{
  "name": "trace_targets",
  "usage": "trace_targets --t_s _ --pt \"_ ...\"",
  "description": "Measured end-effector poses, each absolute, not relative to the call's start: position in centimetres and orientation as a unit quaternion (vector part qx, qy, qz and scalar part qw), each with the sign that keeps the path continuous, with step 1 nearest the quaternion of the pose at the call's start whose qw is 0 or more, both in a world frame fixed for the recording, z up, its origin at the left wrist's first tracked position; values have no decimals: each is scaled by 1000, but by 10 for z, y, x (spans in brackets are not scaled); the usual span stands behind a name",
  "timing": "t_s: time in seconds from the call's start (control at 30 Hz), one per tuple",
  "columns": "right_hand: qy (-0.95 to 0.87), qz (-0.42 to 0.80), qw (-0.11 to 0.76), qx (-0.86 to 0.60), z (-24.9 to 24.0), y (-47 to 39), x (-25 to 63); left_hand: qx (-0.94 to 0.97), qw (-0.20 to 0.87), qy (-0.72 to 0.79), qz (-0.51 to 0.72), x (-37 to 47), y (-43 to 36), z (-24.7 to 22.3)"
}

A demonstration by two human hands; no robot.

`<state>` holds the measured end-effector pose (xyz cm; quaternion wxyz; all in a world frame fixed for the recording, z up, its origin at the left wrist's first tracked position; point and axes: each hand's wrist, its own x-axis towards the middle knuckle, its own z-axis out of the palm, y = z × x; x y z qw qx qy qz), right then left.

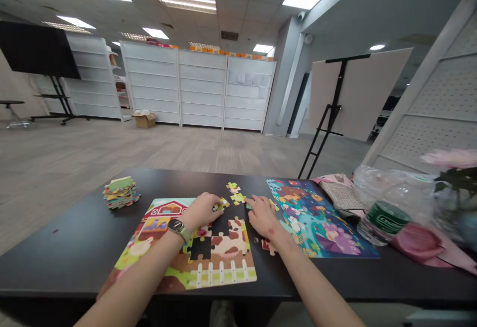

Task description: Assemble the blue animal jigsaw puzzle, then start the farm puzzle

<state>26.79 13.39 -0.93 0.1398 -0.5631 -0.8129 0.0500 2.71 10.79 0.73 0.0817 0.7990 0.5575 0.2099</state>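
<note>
A farm jigsaw puzzle (179, 270) lies on the dark table, partly assembled, with gaps in its middle and upper right. My left hand (201, 211), wearing a watch (176, 225), is over its upper edge, closed on a small puzzle piece (223, 203) between thumb and fingers. To the right, my right hand (263, 215) rests with fingers stretched out. Its index fingertip is at the edge of a yellow-green puzzle piece (237, 198). Another piece (233, 187) lies just beyond. Under my right wrist a red piece (269, 246) partly shows.
A finished-looking dark blue animal puzzle (316, 222) lies to the right. A stack of puzzle pieces (121, 192) stands at the far left. Further right are a green-lidded clear container (385, 220), plastic wrapping (395, 188) and a pink flower (452, 158).
</note>
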Motion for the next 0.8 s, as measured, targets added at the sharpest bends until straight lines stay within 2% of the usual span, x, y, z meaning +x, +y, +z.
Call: trace_targets --t_s 0.27,0.6,0.8 --pt "-812 54 153 -561 -10 134 269 800 129 519 273 46 101 8" --pt "-810 52 159 -562 -10 132 269 835 151 466 250 58 95 11" --pt "-838 62 239 -486 -1 124 267 839 127 472 241 57 99 2"
